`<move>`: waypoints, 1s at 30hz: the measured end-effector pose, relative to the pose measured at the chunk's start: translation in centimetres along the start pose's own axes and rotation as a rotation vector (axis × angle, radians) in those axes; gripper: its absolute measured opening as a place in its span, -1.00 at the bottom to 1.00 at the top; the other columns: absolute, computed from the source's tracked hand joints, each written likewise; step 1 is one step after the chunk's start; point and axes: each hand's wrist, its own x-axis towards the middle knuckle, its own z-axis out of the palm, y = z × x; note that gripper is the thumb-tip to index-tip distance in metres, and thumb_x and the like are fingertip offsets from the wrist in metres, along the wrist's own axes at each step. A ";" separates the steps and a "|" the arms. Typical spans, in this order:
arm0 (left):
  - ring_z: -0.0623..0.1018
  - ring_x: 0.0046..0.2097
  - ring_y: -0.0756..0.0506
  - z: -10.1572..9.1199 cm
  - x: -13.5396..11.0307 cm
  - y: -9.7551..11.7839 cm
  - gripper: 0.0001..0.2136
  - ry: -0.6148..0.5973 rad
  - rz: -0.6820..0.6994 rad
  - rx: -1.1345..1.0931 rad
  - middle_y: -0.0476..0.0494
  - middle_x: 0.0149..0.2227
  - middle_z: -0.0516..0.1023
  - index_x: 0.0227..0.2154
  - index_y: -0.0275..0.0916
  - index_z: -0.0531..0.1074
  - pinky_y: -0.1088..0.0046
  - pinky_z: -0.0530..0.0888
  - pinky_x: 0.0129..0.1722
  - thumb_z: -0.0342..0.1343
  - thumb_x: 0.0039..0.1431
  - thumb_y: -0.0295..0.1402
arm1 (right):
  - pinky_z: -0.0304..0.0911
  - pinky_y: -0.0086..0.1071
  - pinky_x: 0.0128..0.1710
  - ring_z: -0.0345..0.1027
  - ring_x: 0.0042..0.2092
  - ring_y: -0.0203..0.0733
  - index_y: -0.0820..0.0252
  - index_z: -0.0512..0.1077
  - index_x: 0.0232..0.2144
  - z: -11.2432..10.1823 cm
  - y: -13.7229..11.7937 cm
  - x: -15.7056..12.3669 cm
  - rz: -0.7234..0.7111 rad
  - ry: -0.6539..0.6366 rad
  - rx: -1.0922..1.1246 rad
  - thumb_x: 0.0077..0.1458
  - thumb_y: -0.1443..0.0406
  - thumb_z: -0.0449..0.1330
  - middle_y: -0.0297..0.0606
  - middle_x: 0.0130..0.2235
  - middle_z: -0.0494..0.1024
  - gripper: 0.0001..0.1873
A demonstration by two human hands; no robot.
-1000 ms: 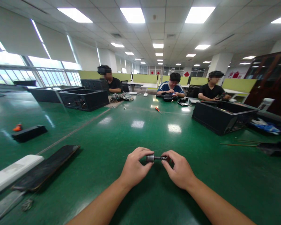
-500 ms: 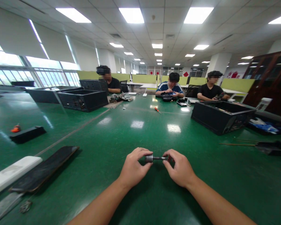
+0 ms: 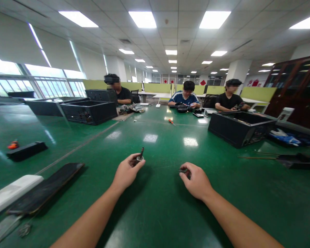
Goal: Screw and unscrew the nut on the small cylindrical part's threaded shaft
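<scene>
My left hand (image 3: 126, 172) is closed round a small metal cylinder with a thin dark shaft (image 3: 140, 155) that points up and away, a little above the green table (image 3: 160, 213). About two hand-widths to the right, my right hand (image 3: 196, 181) pinches a small dark part (image 3: 183, 170) between thumb and fingertips. The two pieces are apart.
A flat black panel (image 3: 45, 189) and a white bar (image 3: 12, 193) lie at the near left, a black block (image 3: 26, 151) farther left. Open black computer cases stand at back left (image 3: 89, 112) and right (image 3: 237, 128). Three people sit at the far end. A red-handled screwdriver (image 3: 172, 121) lies mid-table.
The shaft piece and the small dark part, joined between both hands before, are now separated. My left hand moved left and up with the shaft; my right hand stayed roughly in place.
</scene>
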 end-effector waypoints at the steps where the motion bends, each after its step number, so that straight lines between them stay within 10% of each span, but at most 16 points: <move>1: 0.66 -0.17 -0.21 -1.4 0.2 -0.4 -0.57 0.008 -0.028 0.028 -0.23 -0.20 0.68 -0.13 -0.27 0.48 0.25 0.56 -0.09 0.21 0.01 -0.07 | 0.28 -0.33 -0.28 0.43 -0.36 -0.19 0.13 0.48 -0.26 0.0 -0.1 0.0 -0.002 0.001 -0.001 0.09 0.35 0.18 -0.30 -0.36 0.55 -0.87; 8: 0.62 -0.06 -0.34 -10.6 -1.6 -3.1 -0.60 0.144 -0.076 0.475 -0.12 -0.17 0.67 -0.07 -0.11 0.46 0.07 0.50 0.00 0.19 0.01 -0.11 | 0.26 -0.34 -0.28 0.42 -0.36 -0.19 0.12 0.48 -0.25 0.3 -0.5 -0.1 -0.021 -0.012 -0.039 0.10 0.33 0.20 -0.32 -0.37 0.54 -0.87; 16: 0.58 0.03 -0.31 -13.7 -3.6 -5.0 -0.37 0.212 -0.061 0.578 -0.14 -0.04 0.61 0.15 -0.11 0.20 0.04 0.49 0.06 0.21 0.01 -0.14 | 0.25 -0.31 -0.26 0.41 -0.35 -0.19 0.15 0.54 -0.24 0.4 -0.9 0.1 0.026 0.006 0.120 0.08 0.31 0.22 -0.28 -0.36 0.56 -0.84; 20: 0.54 0.07 -0.29 -11.4 -4.5 -0.7 -0.48 0.325 0.219 0.597 -0.11 0.08 0.51 0.09 -0.06 0.37 0.06 0.42 0.15 0.19 0.06 -0.07 | 0.27 -0.35 -0.36 0.39 -0.41 -0.22 0.21 0.60 -0.25 0.9 -1.1 0.3 0.120 -0.136 0.470 0.03 0.22 0.29 -0.27 -0.40 0.58 -0.76; 26: 0.57 0.01 -0.19 -1.6 -6.0 5.8 -0.59 -0.290 0.575 0.215 -0.10 0.00 0.60 0.07 0.07 0.46 0.22 0.54 0.02 0.25 0.13 -0.26 | 0.23 -0.40 -0.44 0.34 -0.50 -0.31 0.27 0.61 -0.35 1.4 -1.6 -0.4 0.257 -0.486 1.061 -0.16 0.12 0.45 -0.29 -0.48 0.56 -0.63; 30: 0.57 -0.03 -0.15 3.5 -6.6 7.6 -0.55 -0.337 0.686 -0.069 -0.07 -0.11 0.66 0.04 0.09 0.49 0.24 0.54 -0.01 0.32 0.08 -0.40 | 0.22 -0.42 -0.44 0.32 -0.50 -0.32 0.28 0.58 -0.47 1.2 -1.8 -0.7 0.228 -0.532 1.176 -0.10 0.08 0.43 -0.30 -0.52 0.52 -0.65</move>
